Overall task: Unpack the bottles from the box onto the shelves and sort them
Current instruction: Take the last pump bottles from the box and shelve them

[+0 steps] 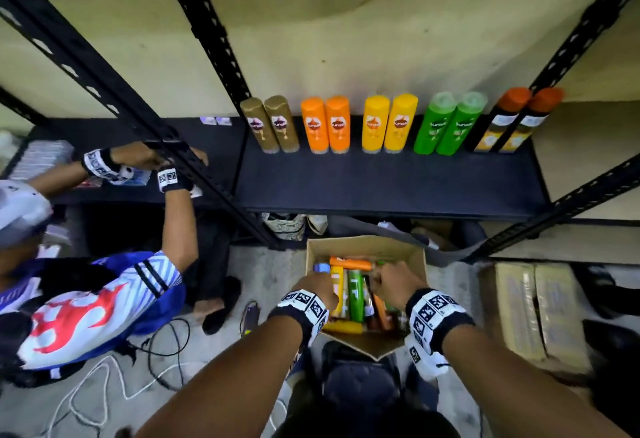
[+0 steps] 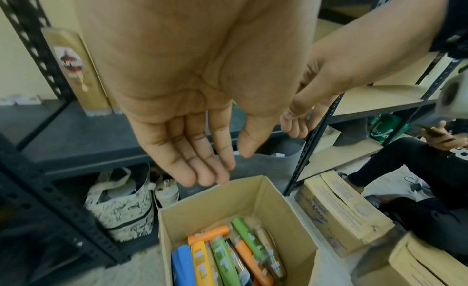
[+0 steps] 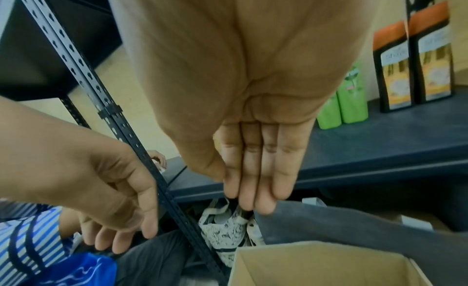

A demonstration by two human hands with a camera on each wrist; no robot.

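An open cardboard box [image 1: 363,247] stands on the floor below the dark shelf [image 1: 381,181]. Several bottles lie packed in it: blue [image 2: 182,268], yellow [image 2: 201,262], green [image 2: 222,258] and orange [image 2: 207,234]. My left hand [image 1: 320,287] hovers over the box's left side with straight fingers [image 2: 192,170] and holds nothing. Beside it, my right hand [image 1: 391,280] hangs over the right side, its fingers [image 3: 253,180] flat together and empty. On the shelf stand pairs of gold [image 1: 270,126], orange [image 1: 325,126], yellow [image 1: 389,124], green [image 1: 446,126] and orange-capped black bottles [image 1: 512,122].
Another person [image 1: 86,299] crouches at the left with both hands on the neighbouring shelf. Black slotted uprights [image 1: 221,42] frame the shelf bay. Closed cartons [image 1: 533,309] sit on the floor at the right. A patterned bag [image 2: 121,208] is under the shelf, and cables [image 1: 104,385] trail on the floor.
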